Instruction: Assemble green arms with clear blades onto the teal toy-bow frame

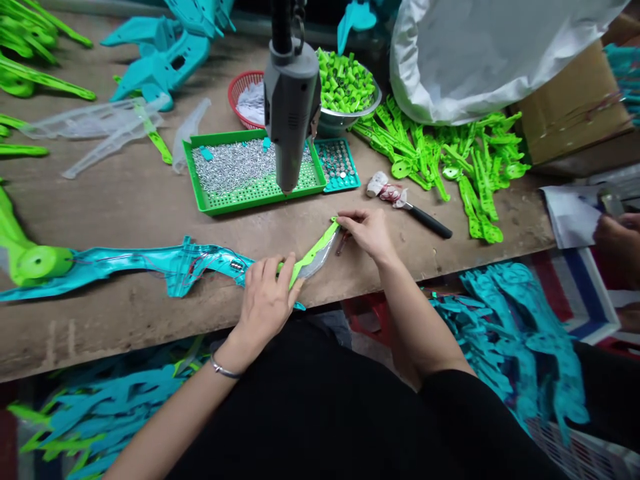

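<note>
A long turquoise plastic shell (130,263) lies along the front of the wooden bench, with thin red wires and a small metal piece in its open side. Over its right end is my left hand (266,293), fingers closed on the near end of a lime-green plastic arm (318,249). A clear plastic strip (320,264) runs along that arm's lower edge. My right hand (370,233) pinches the arm's far tip between thumb and fingers. Thin dark red wire (342,244) hangs just below these fingertips. The part of the shell beneath my left hand is hidden.
A grey power screwdriver (291,113) hangs above the bench. Behind it stand a green screw tray (215,204), a turquoise tray (345,184) and a metal bowl (345,120) of green pieces. A hammer (425,219) lies right. Another person's hand (615,240) is at the right edge.
</note>
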Tool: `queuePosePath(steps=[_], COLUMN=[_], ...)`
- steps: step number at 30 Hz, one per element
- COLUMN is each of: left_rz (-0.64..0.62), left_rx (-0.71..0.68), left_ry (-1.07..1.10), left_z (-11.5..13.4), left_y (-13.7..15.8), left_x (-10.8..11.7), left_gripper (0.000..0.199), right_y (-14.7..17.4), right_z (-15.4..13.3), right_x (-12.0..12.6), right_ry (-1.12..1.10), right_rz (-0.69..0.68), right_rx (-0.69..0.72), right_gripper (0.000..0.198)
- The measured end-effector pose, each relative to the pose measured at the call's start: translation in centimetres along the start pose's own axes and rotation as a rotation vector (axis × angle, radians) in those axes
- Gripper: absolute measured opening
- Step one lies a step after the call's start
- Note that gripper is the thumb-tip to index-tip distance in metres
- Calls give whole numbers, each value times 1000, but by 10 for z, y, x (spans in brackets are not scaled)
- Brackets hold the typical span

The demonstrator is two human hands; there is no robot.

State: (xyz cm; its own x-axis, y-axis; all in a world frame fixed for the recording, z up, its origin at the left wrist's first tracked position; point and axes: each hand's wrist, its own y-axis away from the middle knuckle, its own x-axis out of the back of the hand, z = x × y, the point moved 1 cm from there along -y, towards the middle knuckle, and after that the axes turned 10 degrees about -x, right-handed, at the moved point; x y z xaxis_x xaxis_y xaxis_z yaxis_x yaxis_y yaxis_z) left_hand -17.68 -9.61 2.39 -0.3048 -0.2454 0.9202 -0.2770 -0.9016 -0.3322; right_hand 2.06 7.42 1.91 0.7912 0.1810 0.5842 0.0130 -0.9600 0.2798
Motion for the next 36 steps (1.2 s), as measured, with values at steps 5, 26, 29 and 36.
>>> queuePosePath(steps=[5, 26, 29, 36], left_rz=[-33, -267, -276, -294], left_rx=[12, -137, -121, -115], left_ry=[7, 27, 43, 55], left_z=[-1, -7, -7, -7], left_y=[0, -3, -4, -3], left_x=[-1, 7, 8, 6], left_gripper=[47, 52, 51, 54], right_y=[-5, -10, -9, 17], right_z=[1, -6, -8, -49], right_x=[3, 8, 11, -25], right_ry=[-18, -35, 45, 560], right_rz=[-53, -141, -143, 47], right_rx=[-38, -109, -96, 320], right_gripper=[26, 23, 23, 21])
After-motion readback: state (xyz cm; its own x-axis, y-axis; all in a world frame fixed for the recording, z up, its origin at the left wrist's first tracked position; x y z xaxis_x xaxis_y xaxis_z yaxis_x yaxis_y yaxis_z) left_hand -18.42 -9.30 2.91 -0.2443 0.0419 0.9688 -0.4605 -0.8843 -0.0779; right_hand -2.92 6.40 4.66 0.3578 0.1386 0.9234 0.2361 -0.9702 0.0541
